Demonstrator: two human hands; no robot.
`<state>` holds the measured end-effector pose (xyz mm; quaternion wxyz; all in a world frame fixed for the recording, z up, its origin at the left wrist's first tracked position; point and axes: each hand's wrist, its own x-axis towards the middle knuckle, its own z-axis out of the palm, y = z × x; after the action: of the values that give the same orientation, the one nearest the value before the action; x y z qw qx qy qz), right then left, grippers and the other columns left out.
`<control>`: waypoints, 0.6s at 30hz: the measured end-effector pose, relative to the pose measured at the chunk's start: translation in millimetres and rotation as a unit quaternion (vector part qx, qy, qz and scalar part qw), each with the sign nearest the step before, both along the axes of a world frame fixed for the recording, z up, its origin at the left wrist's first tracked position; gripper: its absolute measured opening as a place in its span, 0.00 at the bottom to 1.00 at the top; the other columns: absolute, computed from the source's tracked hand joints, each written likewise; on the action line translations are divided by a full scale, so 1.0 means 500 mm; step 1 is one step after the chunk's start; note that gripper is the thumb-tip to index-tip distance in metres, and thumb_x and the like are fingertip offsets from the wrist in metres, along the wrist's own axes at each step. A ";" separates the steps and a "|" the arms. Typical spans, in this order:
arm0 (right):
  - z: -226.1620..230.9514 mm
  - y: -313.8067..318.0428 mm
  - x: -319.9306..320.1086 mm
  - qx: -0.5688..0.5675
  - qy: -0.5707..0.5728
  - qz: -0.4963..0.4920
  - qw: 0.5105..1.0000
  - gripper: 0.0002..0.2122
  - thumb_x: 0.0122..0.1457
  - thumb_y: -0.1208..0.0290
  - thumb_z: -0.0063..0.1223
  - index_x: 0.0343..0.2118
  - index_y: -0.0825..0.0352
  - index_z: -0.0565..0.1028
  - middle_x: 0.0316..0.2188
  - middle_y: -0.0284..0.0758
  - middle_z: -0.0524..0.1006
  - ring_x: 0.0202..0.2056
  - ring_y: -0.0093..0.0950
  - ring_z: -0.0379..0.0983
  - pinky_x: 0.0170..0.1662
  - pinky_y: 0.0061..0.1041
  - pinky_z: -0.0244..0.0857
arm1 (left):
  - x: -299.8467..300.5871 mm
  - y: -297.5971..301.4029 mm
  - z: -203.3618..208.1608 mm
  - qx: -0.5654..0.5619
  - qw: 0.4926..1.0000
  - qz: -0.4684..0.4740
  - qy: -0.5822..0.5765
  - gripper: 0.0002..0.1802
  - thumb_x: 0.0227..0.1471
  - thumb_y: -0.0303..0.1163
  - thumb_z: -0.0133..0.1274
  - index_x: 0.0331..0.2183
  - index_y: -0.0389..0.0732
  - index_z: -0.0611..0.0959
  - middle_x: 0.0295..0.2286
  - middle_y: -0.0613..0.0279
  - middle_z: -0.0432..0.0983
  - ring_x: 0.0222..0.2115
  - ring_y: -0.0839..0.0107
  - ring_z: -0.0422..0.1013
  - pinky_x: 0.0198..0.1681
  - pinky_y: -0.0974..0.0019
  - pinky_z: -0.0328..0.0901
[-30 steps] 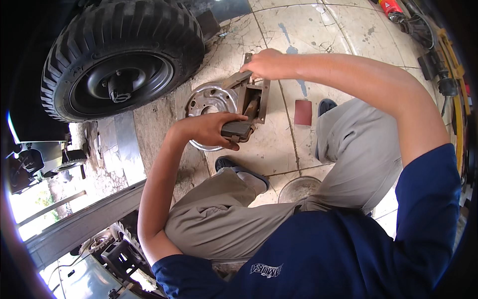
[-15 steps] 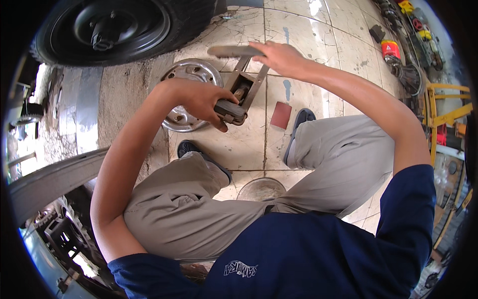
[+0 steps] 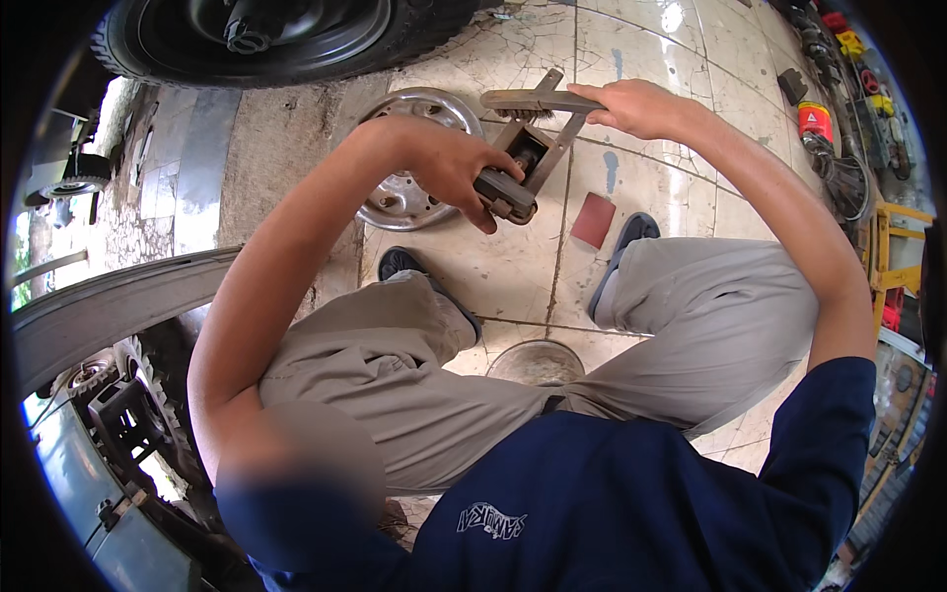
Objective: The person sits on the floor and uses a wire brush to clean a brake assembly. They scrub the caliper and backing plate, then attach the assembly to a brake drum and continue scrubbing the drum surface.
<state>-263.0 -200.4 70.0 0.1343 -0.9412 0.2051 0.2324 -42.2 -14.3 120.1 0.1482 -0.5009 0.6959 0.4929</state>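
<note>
My left hand (image 3: 449, 166) is closed around the dark near end of a forked metal bracket (image 3: 567, 143), keeping it tilted above the floor. The bracket has a boxy open middle and two flat arms pointing away from me. My right hand (image 3: 636, 107) grips the handle of a wire brush (image 3: 528, 100), its dark bristles facing down across the bracket's arms. Whether the bristles touch the metal I cannot tell. Beneath and left of my left hand lies a silver wheel rim (image 3: 380, 212), partly hidden by my forearm. A reddish-brown sandpaper sheet (image 3: 593, 220) rests on the tiles near my right foot.
A large vehicle tyre (image 3: 296, 69) stands at the far left. A round metal lid-like disc (image 3: 536, 364) sits on the floor between my legs. Along the right lie a red can (image 3: 815, 120), tools and a yellow metal frame (image 3: 896, 252). A grey beam (image 3: 128, 301) runs at left.
The brush has come nearer along the bracket's arms, so one arm tip now shows beyond it. My left hand keeps its hold. The whole view has shifted, moving the scene rightward.
</note>
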 end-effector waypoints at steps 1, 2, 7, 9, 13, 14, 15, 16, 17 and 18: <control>-0.004 -0.001 -0.004 0.004 -0.012 0.001 1.000 0.27 0.65 0.59 0.48 0.65 0.60 0.59 0.33 0.49 0.78 0.40 0.46 0.74 0.45 0.44 0.66 | -0.001 0.000 0.003 0.005 1.000 0.001 -0.001 0.45 0.43 0.45 0.67 0.61 0.46 0.68 0.51 0.53 0.74 0.51 0.61 0.72 0.55 0.65 0.64; -0.009 -0.001 -0.007 0.013 0.003 -0.006 1.000 0.27 0.64 0.60 0.48 0.65 0.60 0.58 0.34 0.48 0.78 0.40 0.46 0.74 0.45 0.44 0.66 | -0.002 -0.002 0.006 0.011 1.000 0.002 -0.003 0.45 0.43 0.45 0.67 0.61 0.46 0.68 0.51 0.53 0.74 0.51 0.61 0.72 0.55 0.65 0.64; -0.032 0.008 -0.018 0.031 0.026 -0.039 0.998 0.27 0.63 0.66 0.45 0.65 0.60 0.56 0.40 0.49 0.76 0.44 0.45 0.74 0.46 0.43 0.67 | -0.001 -0.005 0.003 -0.002 1.000 -0.005 0.000 0.46 0.43 0.45 0.68 0.61 0.46 0.68 0.51 0.53 0.74 0.51 0.62 0.72 0.55 0.64 0.64; -0.059 0.015 -0.034 0.029 -0.026 -0.033 0.999 0.29 0.62 0.69 0.43 0.66 0.57 0.54 0.43 0.50 0.75 0.45 0.46 0.74 0.48 0.43 0.67 | -0.002 -0.008 -0.005 -0.023 1.000 -0.019 -0.004 0.46 0.43 0.45 0.68 0.61 0.46 0.68 0.51 0.53 0.74 0.50 0.63 0.72 0.55 0.64 0.64; -0.053 0.059 -0.014 0.037 -0.012 -0.014 0.999 0.31 0.62 0.67 0.42 0.68 0.49 0.51 0.43 0.51 0.73 0.44 0.45 0.74 0.48 0.43 0.67 | 0.003 -0.003 -0.001 -0.002 1.000 -0.007 0.007 0.46 0.43 0.44 0.68 0.62 0.46 0.68 0.50 0.53 0.75 0.48 0.63 0.73 0.54 0.65 0.65; -0.051 0.063 -0.011 0.027 -0.016 0.000 1.000 0.30 0.62 0.67 0.41 0.68 0.49 0.51 0.41 0.51 0.74 0.44 0.44 0.74 0.48 0.42 0.68 | 0.001 -0.004 0.004 0.006 1.000 -0.004 0.009 0.46 0.43 0.44 0.68 0.62 0.46 0.67 0.50 0.53 0.75 0.48 0.63 0.73 0.53 0.65 0.65; -0.044 0.057 -0.006 0.017 -0.043 0.002 0.999 0.28 0.62 0.67 0.42 0.66 0.50 0.56 0.37 0.50 0.76 0.42 0.43 0.75 0.46 0.42 0.69 | 0.000 -0.004 0.009 0.014 1.000 0.000 0.012 0.47 0.43 0.45 0.68 0.62 0.46 0.67 0.50 0.53 0.75 0.48 0.63 0.73 0.53 0.65 0.65; -0.044 0.048 -0.005 -0.005 -0.058 -0.001 0.998 0.27 0.62 0.66 0.43 0.65 0.51 0.58 0.35 0.49 0.76 0.40 0.43 0.76 0.44 0.42 0.69 | -0.002 -0.006 0.011 0.011 1.000 -0.001 0.013 0.47 0.43 0.45 0.68 0.62 0.46 0.67 0.50 0.53 0.76 0.48 0.63 0.73 0.53 0.64 0.65; -0.044 0.042 -0.002 -0.027 -0.073 -0.003 0.997 0.26 0.62 0.65 0.43 0.64 0.52 0.60 0.33 0.48 0.77 0.38 0.43 0.76 0.43 0.42 0.70 | -0.002 -0.006 0.010 0.008 1.000 -0.002 0.015 0.47 0.43 0.45 0.69 0.62 0.46 0.67 0.49 0.53 0.76 0.48 0.63 0.73 0.54 0.64 0.64; -0.043 0.034 0.001 -0.049 -0.089 -0.004 0.995 0.25 0.62 0.64 0.44 0.63 0.53 0.62 0.31 0.48 0.77 0.37 0.43 0.77 0.41 0.42 0.71 | -0.002 -0.004 0.009 0.005 1.000 -0.002 0.016 0.48 0.43 0.45 0.69 0.62 0.47 0.66 0.49 0.53 0.76 0.48 0.63 0.73 0.54 0.64 0.64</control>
<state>-262.5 -183.2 48.5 0.1071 -0.9626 0.2075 0.1374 -43.3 -16.1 124.4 0.1403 -0.4909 0.6965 0.5043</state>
